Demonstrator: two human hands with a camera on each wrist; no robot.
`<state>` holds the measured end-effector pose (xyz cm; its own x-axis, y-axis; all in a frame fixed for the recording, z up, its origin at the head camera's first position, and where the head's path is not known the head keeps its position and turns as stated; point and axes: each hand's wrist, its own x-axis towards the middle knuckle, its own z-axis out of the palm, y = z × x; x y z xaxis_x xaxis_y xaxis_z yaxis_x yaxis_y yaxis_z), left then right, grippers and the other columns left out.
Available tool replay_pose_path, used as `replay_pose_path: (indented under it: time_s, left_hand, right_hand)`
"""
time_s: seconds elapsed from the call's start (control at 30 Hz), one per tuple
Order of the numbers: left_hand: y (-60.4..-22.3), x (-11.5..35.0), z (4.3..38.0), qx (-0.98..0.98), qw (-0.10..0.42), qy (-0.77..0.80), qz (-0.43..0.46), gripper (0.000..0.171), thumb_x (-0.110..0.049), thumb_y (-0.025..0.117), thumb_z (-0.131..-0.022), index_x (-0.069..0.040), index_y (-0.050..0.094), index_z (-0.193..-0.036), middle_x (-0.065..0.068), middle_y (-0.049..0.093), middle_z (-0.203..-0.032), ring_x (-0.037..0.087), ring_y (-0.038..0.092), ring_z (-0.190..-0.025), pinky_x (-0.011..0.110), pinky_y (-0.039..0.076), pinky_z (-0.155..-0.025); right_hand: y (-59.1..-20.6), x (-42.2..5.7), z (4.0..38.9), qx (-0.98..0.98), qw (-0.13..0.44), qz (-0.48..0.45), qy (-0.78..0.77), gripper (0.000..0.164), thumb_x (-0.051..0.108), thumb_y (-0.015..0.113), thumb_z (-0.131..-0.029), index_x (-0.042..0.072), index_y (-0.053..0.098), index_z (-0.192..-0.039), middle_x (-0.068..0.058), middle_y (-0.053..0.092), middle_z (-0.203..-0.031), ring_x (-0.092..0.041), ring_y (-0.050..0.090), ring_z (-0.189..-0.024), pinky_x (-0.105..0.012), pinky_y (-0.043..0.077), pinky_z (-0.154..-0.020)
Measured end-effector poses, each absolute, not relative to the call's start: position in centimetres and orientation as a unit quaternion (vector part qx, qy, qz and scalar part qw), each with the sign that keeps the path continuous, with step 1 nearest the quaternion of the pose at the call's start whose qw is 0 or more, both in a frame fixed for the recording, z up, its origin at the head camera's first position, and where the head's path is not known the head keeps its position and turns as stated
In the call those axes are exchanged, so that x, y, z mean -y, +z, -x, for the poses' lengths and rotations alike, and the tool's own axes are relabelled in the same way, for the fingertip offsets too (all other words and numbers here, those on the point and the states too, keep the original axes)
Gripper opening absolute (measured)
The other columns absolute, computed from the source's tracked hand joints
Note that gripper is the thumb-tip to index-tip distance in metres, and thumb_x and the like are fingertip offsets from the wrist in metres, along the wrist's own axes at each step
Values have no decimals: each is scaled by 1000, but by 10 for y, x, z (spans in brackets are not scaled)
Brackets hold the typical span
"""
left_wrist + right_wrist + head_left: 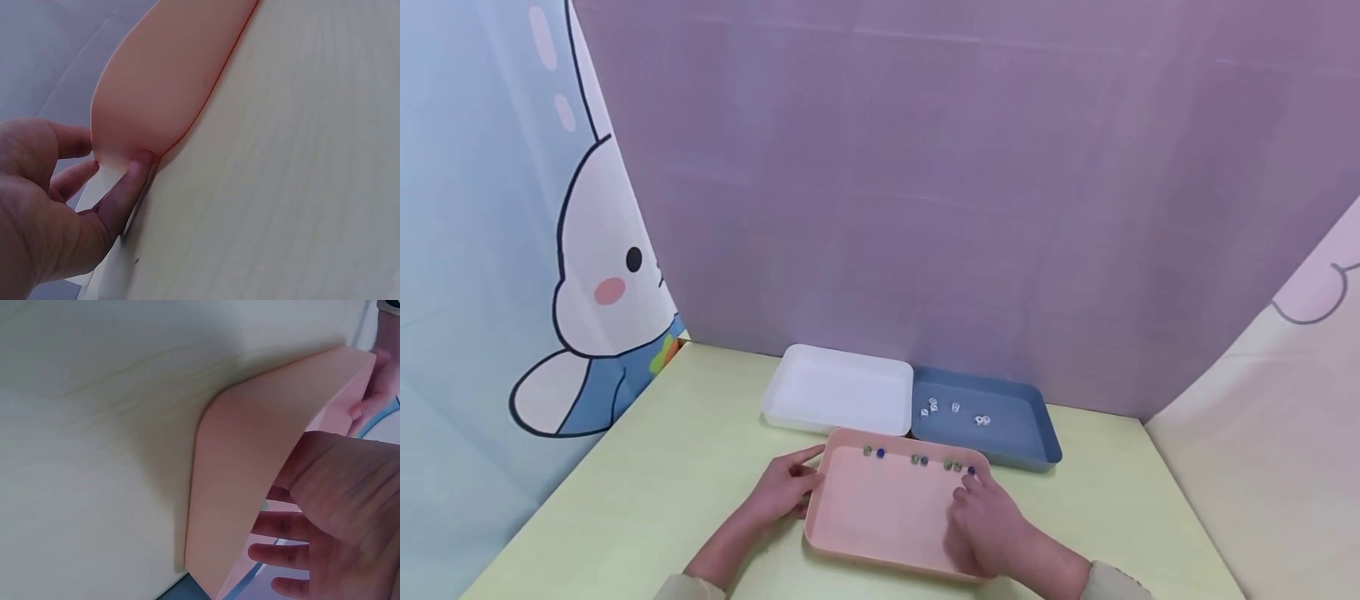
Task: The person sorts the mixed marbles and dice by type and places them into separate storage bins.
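Observation:
A shallow pink tray (880, 512) lies on the table, with several small green beads (915, 459) and dark blue beads (881, 453) strung out loosely along its far side. My left hand (784, 487) grips the tray's left end. In the left wrist view its thumb (137, 165) presses low on the outer wall while the fingers reach the rim. Over the right end is my right hand (988, 517), its fingertips right at the last dark blue bead (972, 471). From the right wrist, the other fingers (281, 556) look loosely extended inside the tray; the thumb is hidden.
Behind the pink tray stand a white tray (842, 387) and, to its right, a blue-grey tray (1015, 429) holding several small white-and-dark pieces (955, 407). A purple curtain (880, 208) hangs at the back edge of the pale yellow table (647, 475).

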<state>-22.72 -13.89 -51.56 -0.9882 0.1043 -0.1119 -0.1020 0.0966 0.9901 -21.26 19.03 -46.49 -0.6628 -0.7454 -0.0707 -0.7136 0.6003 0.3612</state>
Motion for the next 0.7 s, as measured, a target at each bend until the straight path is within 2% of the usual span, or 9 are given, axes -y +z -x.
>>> replay_pose_path:
  time_s: [0.07, 0.2, 0.3, 0.37, 0.53, 0.6, 0.7]
  left_hand:
    - [-516, 139, 228, -739, 76, 669, -1, 53, -2, 62, -90, -4, 50, -141, 16, 58, -93, 19, 58, -67, 32, 52, -47]
    - [-516, 140, 229, -740, 78, 668, 3, 53, -2, 62, -90, -4, 49, -141, 15, 58, -93, 19, 60, -68, 33, 52, -48]
    - [-514, 140, 228, -737, 80, 671, 1, 53, -3, 62, -90, -4, 49, -142, 16, 58, -94, 20, 60, -68, 33, 53, -48]
    - [-513, 140, 228, -735, 81, 673, 2, 53, -3, 62, -91, -4, 49, -142, 16, 57, -94, 20, 61, -68, 34, 53, -49]
    - [-511, 139, 226, -734, 84, 674, 9, 52, -3, 63, -91, -3, 49, -142, 16, 57, -94, 21, 63, -71, 36, 56, -51]
    - [-511, 140, 226, -735, 84, 672, 9, 52, -4, 62, -91, -3, 49, -142, 16, 56, -95, 21, 63, -71, 36, 56, -52]
    - [-512, 141, 227, -734, 89, 673, 8, 52, -4, 62, -91, -4, 49, -142, 16, 56, -95, 21, 63, -71, 36, 56, -53]
  right_hand:
    - [-462, -192, 214, 903, 21, -402, -151, 28, 29, 80, -61, 16, 56, -64, 1, 45, -67, -21, 40, -73, -47, 39, -91]
    - [-457, -197, 219, 920, -46, -384, -66, 22, 25, 77, -71, 23, 56, -64, 8, 44, -69, -16, 39, -73, -42, 40, -80]
    - [-454, -199, 223, 928, -62, -367, -15, 23, 18, 76, -75, 26, 56, -65, 13, 45, -71, -13, 40, -75, -41, 41, -77]
    - [-453, -200, 226, 932, -56, -358, 8, 22, 19, 74, -77, 27, 57, -66, 15, 47, -73, -11, 42, -77, -41, 42, -76]
    - [-450, -201, 233, 927, -13, -364, 87, 15, 19, 73, -77, 26, 61, -70, 15, 55, -84, -15, 50, -97, -42, 44, -76]
    - [-449, -202, 235, 918, 15, -375, 128, 14, 17, 72, -75, 25, 62, -71, 14, 58, -88, -18, 52, -103, -43, 45, -79]
    - [-449, -204, 237, 900, 40, -388, 194, 15, 13, 72, -74, 24, 63, -74, 11, 62, -97, -19, 55, -105, -45, 46, -86]
